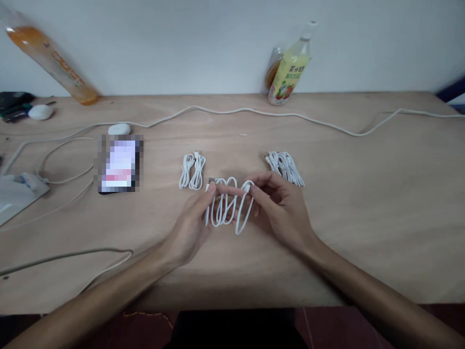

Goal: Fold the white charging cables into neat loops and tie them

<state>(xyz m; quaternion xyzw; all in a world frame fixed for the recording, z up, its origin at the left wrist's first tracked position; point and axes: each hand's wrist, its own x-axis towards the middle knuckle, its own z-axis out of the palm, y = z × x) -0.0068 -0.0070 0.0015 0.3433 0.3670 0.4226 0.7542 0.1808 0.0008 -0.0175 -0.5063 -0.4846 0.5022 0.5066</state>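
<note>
A white USB cable (227, 208) hangs in loose coils between my two hands, above the wooden table. My left hand (194, 218) pinches its metal plug end between thumb and fingers, one finger stretched along the coils. With thumb and fingertips my right hand (281, 208) grips the other end of the same cable. Just beyond my left hand lie two bundled white cables (192, 170) side by side. A thicker group of bundled white cables (285, 167) lies behind my right hand, which partly covers it.
A phone (119, 165) with a lit screen lies at left, near a white earbud case (119, 129). A long white cord (247, 110) crosses the table's back. An orange drink bottle (54, 68) and a yellow-labelled bottle (290, 72) stand by the wall. A power strip (22, 194) sits far left.
</note>
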